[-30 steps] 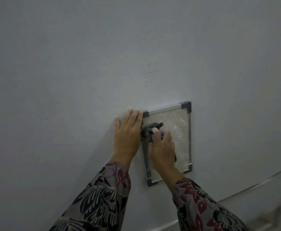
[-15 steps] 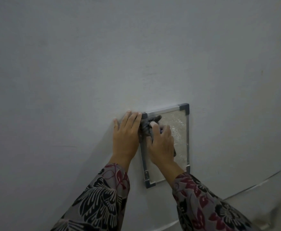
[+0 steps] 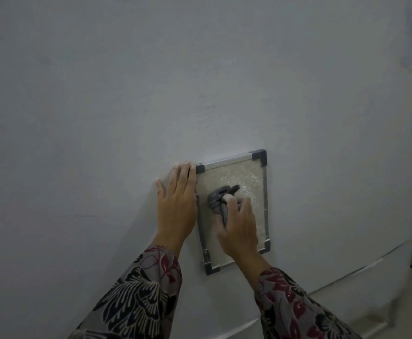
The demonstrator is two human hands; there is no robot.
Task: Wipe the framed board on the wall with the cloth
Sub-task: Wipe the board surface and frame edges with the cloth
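now the right hand (image 3: 238, 228) sits lower and more to the middle of the framed board (image 3: 236, 177) than half a second ago, when it was up by the top left corner. the cloth (image 3: 220, 196) has come down with it, so more of the top of the board shows. the left hand (image 3: 176, 206) has stayed in the same spot, flat and spread open on the wall (image 3: 126, 106), holding nothing, with its fingers just beside the left edge of the frame. the right hand's fingers are curled tight around the cloth and press it on the board. the cloth is dark grey, soft and bunched up in folds, and it pokes out past the fingertips. the board is a small rectangle stuck flat on the wall. its face looks pale, rough and speckled with little shiny bits. thin silver strips run along the sides, and dark grey caps (image 3: 260, 156) sit on the corners. the wall is white, plain and smooth. both sleeves (image 3: 139, 302) are loose, with black, white and red flower shapes.
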